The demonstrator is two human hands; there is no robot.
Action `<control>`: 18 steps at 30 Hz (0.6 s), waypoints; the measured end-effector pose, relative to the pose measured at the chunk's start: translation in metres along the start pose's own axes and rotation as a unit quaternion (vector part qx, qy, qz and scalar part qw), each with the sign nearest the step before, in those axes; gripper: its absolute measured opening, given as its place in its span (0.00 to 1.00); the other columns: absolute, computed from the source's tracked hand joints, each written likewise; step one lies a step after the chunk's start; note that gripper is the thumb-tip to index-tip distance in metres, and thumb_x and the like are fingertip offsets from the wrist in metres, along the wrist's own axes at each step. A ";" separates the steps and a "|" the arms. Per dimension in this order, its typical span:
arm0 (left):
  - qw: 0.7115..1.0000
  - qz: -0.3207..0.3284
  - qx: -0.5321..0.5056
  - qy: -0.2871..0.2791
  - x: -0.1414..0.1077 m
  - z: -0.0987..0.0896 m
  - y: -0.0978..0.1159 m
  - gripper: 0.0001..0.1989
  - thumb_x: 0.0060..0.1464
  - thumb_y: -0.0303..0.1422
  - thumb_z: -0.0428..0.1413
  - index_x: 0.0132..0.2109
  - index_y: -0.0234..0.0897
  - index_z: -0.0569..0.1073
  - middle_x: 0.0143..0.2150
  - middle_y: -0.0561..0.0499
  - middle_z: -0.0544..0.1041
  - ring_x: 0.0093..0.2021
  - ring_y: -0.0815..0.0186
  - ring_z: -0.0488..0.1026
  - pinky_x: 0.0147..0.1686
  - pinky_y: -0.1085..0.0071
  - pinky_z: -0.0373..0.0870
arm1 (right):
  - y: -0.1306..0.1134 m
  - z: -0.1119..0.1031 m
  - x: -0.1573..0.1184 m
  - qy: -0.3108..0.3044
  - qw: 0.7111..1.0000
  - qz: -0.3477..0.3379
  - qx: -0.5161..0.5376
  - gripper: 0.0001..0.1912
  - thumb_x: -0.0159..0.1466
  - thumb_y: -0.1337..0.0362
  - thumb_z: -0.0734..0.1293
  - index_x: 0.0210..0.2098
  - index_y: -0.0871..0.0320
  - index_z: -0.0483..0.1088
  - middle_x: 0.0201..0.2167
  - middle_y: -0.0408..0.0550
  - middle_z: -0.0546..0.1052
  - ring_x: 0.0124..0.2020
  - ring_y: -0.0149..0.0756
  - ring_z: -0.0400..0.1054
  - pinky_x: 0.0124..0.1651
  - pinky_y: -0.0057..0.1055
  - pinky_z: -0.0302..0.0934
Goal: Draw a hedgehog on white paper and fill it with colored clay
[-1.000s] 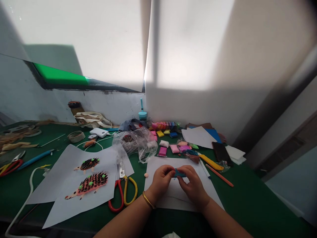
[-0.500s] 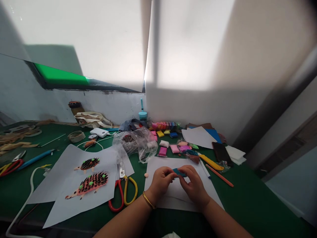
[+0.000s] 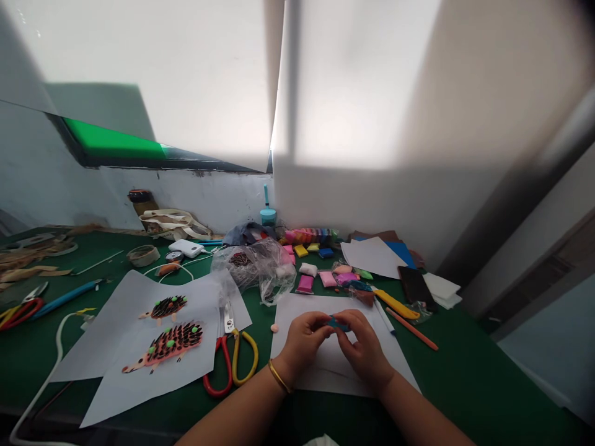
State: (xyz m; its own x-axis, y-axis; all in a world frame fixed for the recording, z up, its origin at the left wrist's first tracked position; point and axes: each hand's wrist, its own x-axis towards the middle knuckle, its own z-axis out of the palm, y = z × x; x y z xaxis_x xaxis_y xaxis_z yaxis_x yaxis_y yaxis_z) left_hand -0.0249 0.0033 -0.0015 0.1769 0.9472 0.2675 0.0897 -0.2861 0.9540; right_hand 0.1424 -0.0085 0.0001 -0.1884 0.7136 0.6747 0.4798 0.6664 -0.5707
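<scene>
Between the fingertips of both hands is a small piece of blue modelling clay [image 3: 338, 323], mostly covered by the fingers. My left hand [image 3: 304, 341] pinches its left end, and a gold bangle circles that wrist. From the other side, my right hand [image 3: 365, 347] grips it with thumb and fingers. Both hands are just above a sheet of white paper [image 3: 344, 381]. A small peach clay disc [image 3: 274, 328] lies at the paper's left edge. Beyond the paper are clay packets, among them a magenta one [image 3: 305, 284] and a white one [image 3: 308, 269].
To the left, paper sheets [image 3: 111, 359] bear two clay hedgehogs, with scissors [image 3: 232, 353] close by. On the right lie a yellow cutter [image 3: 396, 304], an orange stick [image 3: 413, 329], a white pen [image 3: 384, 317] and a phone [image 3: 417, 287]. A plastic bag [image 3: 260, 263] sits further back.
The fingers have shifted slightly around the blue clay, and less of it shows now. Both hands stay in nearly the same place.
</scene>
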 end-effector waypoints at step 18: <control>0.991 0.088 0.099 -0.003 -0.004 -0.003 0.000 0.09 0.61 0.34 0.53 0.43 0.39 0.76 0.39 0.49 0.77 0.41 0.63 0.72 0.44 0.66 0.68 | 0.003 0.001 -0.001 -0.004 1.000 -0.001 -0.001 0.15 0.62 0.71 0.62 0.48 0.53 0.68 0.41 0.50 0.73 0.42 0.41 0.68 0.43 0.40 0.67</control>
State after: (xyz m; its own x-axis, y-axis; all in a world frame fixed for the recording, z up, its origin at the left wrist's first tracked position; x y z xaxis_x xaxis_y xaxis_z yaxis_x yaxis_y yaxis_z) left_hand -0.0281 0.0001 -0.0022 0.2121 0.8790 0.4270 0.2475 -0.4710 0.8467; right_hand 0.1432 -0.0073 -0.0030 -0.1968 0.7142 0.6717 0.4806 0.6674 -0.5689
